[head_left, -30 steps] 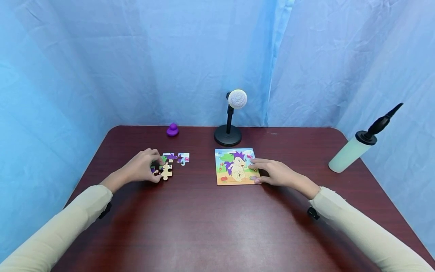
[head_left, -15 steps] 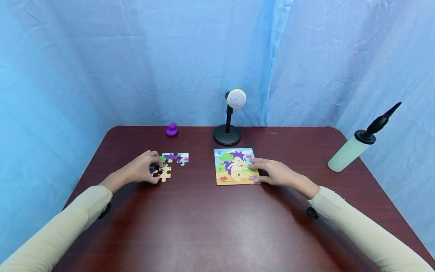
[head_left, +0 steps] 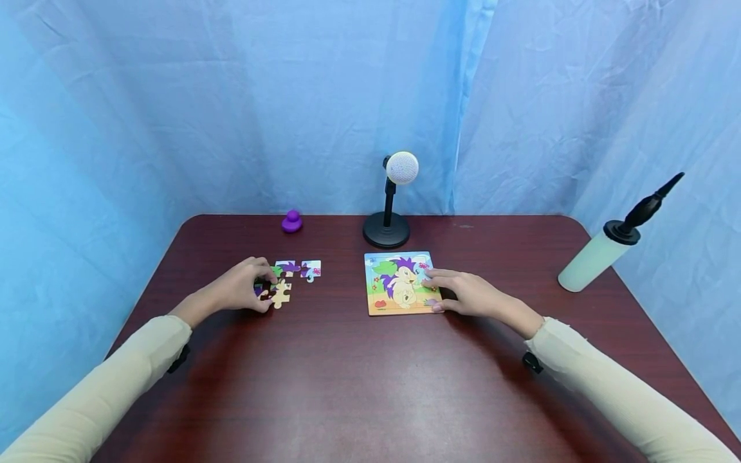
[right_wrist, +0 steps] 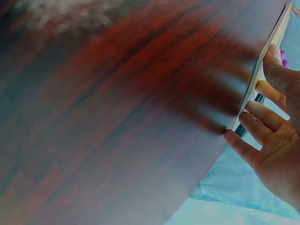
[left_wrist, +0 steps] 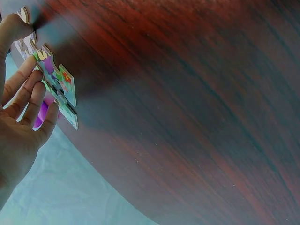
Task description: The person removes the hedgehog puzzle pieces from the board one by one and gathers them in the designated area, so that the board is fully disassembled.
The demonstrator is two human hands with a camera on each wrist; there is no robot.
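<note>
My left hand (head_left: 240,286) is at several jigsaw puzzle pieces (head_left: 281,294) on the left of the table. Thumb and fingers curl round the near group, whose left part the hand hides. Two pieces with purple and pink print lie just beyond. In the left wrist view, fingertips touch the edges of the printed puzzle pieces (left_wrist: 47,63). A square puzzle board (head_left: 399,284) with a purple-haired hedgehog picture lies flat near the middle. My right hand (head_left: 469,294) rests on its right edge with fairly straight fingers, thumb at the near right corner.
A black stand with a white-headed microphone (head_left: 402,168) rises behind the board. A small purple toy (head_left: 292,222) sits at the back left. At the right edge leans a pale green pump (head_left: 596,257) with a black nozzle. Blue curtains (head_left: 324,103) surround the brown table (head_left: 359,379).
Both hands stay almost where they were, on the pieces and on the board. The whole view has shifted very slightly.
</note>
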